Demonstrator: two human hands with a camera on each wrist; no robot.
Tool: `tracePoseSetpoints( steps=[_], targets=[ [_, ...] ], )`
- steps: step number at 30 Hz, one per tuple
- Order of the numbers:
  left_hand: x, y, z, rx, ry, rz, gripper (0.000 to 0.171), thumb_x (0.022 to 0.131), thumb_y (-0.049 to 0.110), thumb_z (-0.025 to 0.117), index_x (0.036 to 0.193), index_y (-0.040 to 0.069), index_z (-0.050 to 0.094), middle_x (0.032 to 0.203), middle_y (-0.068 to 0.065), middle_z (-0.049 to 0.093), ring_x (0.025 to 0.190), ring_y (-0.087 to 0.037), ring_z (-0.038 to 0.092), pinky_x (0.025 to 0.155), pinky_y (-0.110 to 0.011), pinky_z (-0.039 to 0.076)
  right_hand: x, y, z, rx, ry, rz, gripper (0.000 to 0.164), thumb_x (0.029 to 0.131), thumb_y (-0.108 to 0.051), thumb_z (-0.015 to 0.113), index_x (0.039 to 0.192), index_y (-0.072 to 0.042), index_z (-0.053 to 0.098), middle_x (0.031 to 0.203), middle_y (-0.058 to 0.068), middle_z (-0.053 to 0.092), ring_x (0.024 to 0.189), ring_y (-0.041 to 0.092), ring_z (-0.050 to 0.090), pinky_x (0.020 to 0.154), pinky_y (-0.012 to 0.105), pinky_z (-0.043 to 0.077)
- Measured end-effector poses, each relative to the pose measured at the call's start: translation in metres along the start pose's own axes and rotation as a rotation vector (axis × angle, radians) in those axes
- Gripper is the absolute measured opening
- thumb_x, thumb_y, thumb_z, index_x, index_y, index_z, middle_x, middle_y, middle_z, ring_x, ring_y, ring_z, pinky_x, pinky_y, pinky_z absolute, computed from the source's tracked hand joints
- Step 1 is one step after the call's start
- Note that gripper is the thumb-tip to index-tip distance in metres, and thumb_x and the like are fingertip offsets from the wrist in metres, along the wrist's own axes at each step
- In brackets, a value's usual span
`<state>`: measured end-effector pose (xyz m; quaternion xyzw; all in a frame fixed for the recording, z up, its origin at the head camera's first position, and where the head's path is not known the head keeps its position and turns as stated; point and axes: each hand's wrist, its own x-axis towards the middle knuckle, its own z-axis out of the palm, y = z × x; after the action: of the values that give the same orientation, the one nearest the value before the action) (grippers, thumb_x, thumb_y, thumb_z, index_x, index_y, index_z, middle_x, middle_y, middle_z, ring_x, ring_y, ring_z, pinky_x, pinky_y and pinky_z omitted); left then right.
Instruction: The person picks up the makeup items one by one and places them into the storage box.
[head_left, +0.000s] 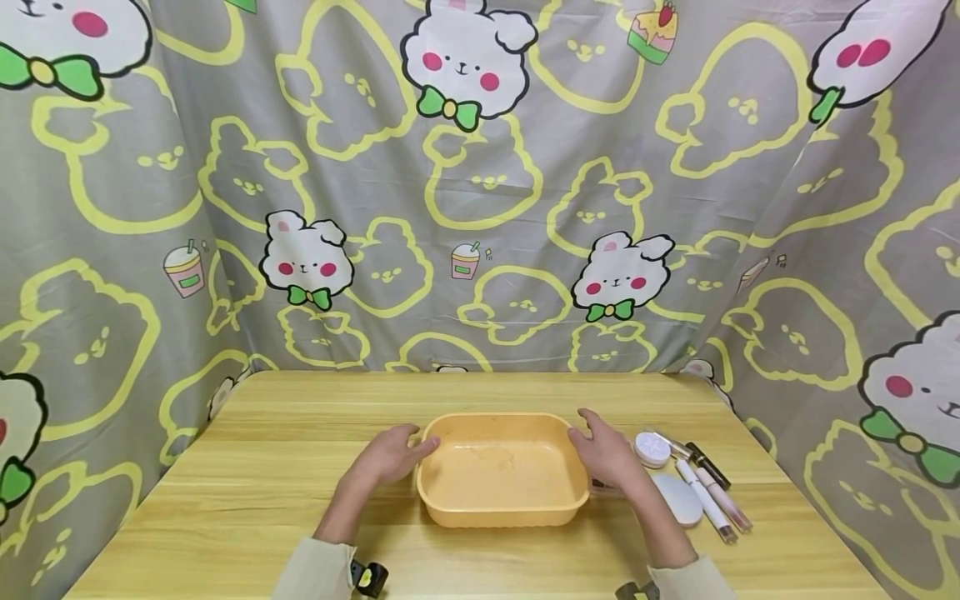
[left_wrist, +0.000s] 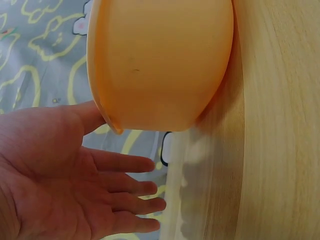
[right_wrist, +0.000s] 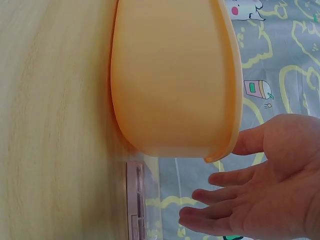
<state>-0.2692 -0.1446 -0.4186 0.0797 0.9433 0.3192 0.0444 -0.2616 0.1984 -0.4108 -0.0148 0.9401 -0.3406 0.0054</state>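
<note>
An orange-yellow plastic basin (head_left: 502, 518) with rounded corners sits on the wooden table, with nothing lying in it. At its left end is my left hand (head_left: 390, 454), the thumb at the rim. In the left wrist view, the fingers (left_wrist: 132, 202) of that hand stretch out straight, apart from the basin's wall. My right hand (head_left: 606, 454) is at the opposite end, thumb by the rim; the right wrist view shows its fingers (right_wrist: 210, 210) extended and spread beneath the thumb. Close to the right hand, a pale pink case (right_wrist: 135, 200) with a clear lid lies on the table.
Right of the basin lie a round white container (head_left: 652, 448), a round silvery compact (head_left: 677, 500), a black tube (head_left: 708, 465), a white tube (head_left: 705, 500) and a pink tube (head_left: 723, 498). A patterned curtain (head_left: 480, 325) hangs behind the table (head_left: 300, 450).
</note>
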Motion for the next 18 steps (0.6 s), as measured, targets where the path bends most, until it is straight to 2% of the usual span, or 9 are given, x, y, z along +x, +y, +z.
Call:
tracePoseSetpoints(
  steps=[4, 11, 18],
  targets=[
    [0.0004, 0.0008, -0.0005, -0.021, -0.017, -0.013, 0.063, 0.103, 0.043, 0.055, 0.137, -0.011, 0.055, 0.136, -0.030, 0.059, 0.127, -0.048, 0.055, 0.105, -0.060, 0.046, -0.0007, 0.0008, -0.0005, 0.007, -0.010, -0.011, 0.054, 0.107, -0.025, 0.043, 0.152, 0.004, 0.037, 0.144, 0.034, 0.050, 0.127, 0.048, 0.056, 0.105, 0.061, 0.046],
    [0.0007, 0.0013, -0.0030, -0.075, -0.055, -0.015, 0.057, 0.105, 0.040, 0.053, 0.134, -0.009, 0.059, 0.137, -0.028, 0.060, 0.130, -0.047, 0.053, 0.107, -0.060, 0.044, -0.0013, 0.0011, -0.0005, 0.096, -0.042, -0.008, 0.050, 0.107, -0.019, 0.039, 0.147, 0.011, 0.040, 0.134, 0.032, 0.059, 0.118, 0.044, 0.063, 0.094, 0.051, 0.056],
    [0.0029, 0.0002, -0.0034, -0.122, -0.090, -0.004, 0.053, 0.107, 0.036, 0.050, 0.136, -0.008, 0.058, 0.138, -0.026, 0.059, 0.131, -0.044, 0.054, 0.107, -0.059, 0.045, -0.0016, -0.0010, -0.0021, 0.112, -0.052, -0.007, 0.046, 0.105, -0.015, 0.040, 0.143, 0.011, 0.044, 0.132, 0.032, 0.060, 0.113, 0.041, 0.066, 0.090, 0.048, 0.058]
  ],
)
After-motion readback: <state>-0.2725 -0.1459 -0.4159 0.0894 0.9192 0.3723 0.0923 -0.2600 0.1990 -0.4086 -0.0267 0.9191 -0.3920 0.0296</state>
